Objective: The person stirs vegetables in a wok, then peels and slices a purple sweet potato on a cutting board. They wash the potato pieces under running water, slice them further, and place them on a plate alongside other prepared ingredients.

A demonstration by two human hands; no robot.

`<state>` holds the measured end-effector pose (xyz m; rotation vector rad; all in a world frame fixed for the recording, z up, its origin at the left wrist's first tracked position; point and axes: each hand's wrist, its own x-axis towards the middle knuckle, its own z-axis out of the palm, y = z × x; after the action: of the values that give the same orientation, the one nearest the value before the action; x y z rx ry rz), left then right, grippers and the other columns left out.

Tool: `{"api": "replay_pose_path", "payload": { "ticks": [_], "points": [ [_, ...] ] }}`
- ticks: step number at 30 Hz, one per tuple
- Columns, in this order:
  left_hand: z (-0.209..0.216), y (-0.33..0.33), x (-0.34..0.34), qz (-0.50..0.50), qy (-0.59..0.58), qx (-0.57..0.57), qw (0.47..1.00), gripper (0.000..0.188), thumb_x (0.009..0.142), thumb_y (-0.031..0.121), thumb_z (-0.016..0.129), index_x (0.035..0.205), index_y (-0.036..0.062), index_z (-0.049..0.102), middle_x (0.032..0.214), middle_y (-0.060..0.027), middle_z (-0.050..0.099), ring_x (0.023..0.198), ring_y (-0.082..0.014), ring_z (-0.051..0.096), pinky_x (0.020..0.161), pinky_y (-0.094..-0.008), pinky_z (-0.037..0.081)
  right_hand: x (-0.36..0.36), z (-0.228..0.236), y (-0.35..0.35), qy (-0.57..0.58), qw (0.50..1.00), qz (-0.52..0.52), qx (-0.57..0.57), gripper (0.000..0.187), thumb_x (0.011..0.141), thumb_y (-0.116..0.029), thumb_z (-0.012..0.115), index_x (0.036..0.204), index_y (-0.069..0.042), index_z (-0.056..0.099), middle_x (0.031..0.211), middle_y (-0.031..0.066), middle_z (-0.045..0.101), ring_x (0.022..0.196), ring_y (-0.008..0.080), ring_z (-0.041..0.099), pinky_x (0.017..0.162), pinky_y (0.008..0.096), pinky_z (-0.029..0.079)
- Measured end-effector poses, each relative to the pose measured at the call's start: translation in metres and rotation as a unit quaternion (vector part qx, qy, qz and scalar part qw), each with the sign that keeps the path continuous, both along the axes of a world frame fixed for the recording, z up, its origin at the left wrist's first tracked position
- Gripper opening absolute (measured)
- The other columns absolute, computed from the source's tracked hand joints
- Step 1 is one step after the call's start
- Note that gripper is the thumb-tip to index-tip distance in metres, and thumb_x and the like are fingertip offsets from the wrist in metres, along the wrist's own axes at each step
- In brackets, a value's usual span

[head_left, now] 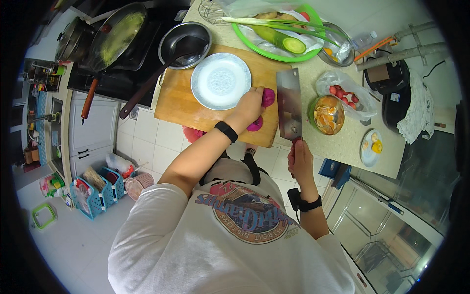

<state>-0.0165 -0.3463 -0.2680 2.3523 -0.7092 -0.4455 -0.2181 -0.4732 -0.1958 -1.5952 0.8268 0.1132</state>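
Observation:
My left hand [250, 104] is closed on a purple onion piece [268, 97] at the right side of the wooden cutting board [171, 100]. Another purple onion piece [255, 124] lies just below that hand, partly covered by it. In my right hand [300, 159] is the handle of a cleaver [289, 98]. Its broad blade points away from me, along the board's right edge and apart from the onion. A white plate [220, 81] with a pale blue rim rests on the board, left of my left hand.
A steel bowl [169, 41] with a long dark utensil [152, 88] across it stands behind the board. Beyond is a lidded pan [120, 36] on the stove. A green basket [240, 36] holds a cut cucumber [293, 45]. To the right sit a bowl of peeled citrus [327, 115] and a small plate [370, 157].

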Motion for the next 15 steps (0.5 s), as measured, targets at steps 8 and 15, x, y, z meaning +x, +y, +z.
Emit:
{"api": "replay_pose_path", "payload": {
  "ticks": [8, 15],
  "points": [
    [0.009, -0.012, 0.003, -0.016, 0.006, 0.052, 0.998, 0.070, 0.065, 0.004, 0.078, 0.127, 0.0027, 0.048, 0.109, -0.0219, 0.057, 0.098, -0.0387, 0.059, 0.085, -0.0422, 0.050, -0.018, -0.051, -0.033, -0.002, 0.963, -0.053, 0.266, 0.044, 0.098, -0.055, 0.037, 0.090, -0.012, 0.044, 0.057, -0.0013, 0.036, 0.039, 0.0057, 0.028, 0.036, 0.0213, 0.022],
    [0.006, -0.016, 0.004, -0.023, -0.006, 0.045, 0.999, 0.069, 0.065, 0.003, 0.077, 0.128, 0.0076, 0.051, 0.107, -0.0193, 0.057, 0.097, -0.0383, 0.058, 0.085, -0.0420, 0.049, -0.017, -0.096, -0.044, 0.005, 0.897, -0.075, 0.436, 0.048, 0.095, -0.060, 0.038, 0.089, -0.013, 0.046, 0.057, -0.0019, 0.037, 0.039, 0.0056, 0.027, 0.035, 0.0204, 0.023]
  ]
}}
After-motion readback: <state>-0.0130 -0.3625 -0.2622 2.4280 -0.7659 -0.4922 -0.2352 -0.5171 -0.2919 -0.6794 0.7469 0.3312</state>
